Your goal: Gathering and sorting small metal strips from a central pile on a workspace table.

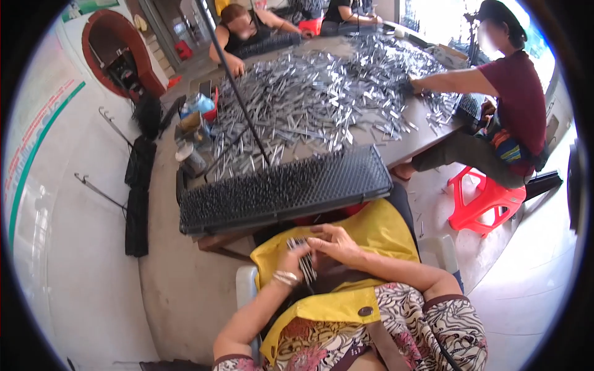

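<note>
Fingers of the left hand (289, 262) are wrapped around a small bunch of thin shiny strips (306, 266), over the yellow apron (387, 230). The right hand (338, 245) is bent close beside it; I can't tell if its fingers pinch a strip.

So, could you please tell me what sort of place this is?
Likely a workshop: thin silvery strips heaped across a grey table, a long black gridded tray, a seated person in maroon.
</note>
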The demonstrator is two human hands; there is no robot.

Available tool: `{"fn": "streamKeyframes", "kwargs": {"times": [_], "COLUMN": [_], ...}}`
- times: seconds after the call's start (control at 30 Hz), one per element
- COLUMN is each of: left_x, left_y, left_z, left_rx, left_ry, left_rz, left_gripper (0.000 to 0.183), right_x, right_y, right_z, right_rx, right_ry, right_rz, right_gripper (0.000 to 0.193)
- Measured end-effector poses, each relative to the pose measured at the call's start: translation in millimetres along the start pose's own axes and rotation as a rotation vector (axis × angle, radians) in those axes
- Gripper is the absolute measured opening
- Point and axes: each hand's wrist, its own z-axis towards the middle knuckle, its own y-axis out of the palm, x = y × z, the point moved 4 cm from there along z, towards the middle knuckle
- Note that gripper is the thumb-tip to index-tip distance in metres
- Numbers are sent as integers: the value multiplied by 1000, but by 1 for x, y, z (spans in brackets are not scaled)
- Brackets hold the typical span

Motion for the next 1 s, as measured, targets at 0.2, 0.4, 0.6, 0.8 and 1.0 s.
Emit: {"fn": "streamKeyframes", "kwargs": {"times": [0.2, 0.4, 0.6, 0.8, 1.0], "left_x": [20, 32, 41, 59, 73], "left_y": [1, 2, 13, 20, 44], "left_z": [31, 29, 17, 15, 21], "left_rx": [35, 117, 17, 59, 81], "left_ry": [72, 154, 234, 336, 503], "left_rz": [-441, -547, -523, -512, -338], "left_gripper": [8, 12, 17, 25, 34], "right_x": [-5, -1, -1, -9, 12], "right_y": [19, 19, 17, 8, 1], "right_z": [-1, 9, 6, 2, 12], "right_rx": [-192, -151, -128, -261, -191], "right_ry": [208, 307, 317, 271, 429], "right_rz": [96, 319, 423, 488, 1068], "right_gripper": [21, 20, 19, 27, 44]}}
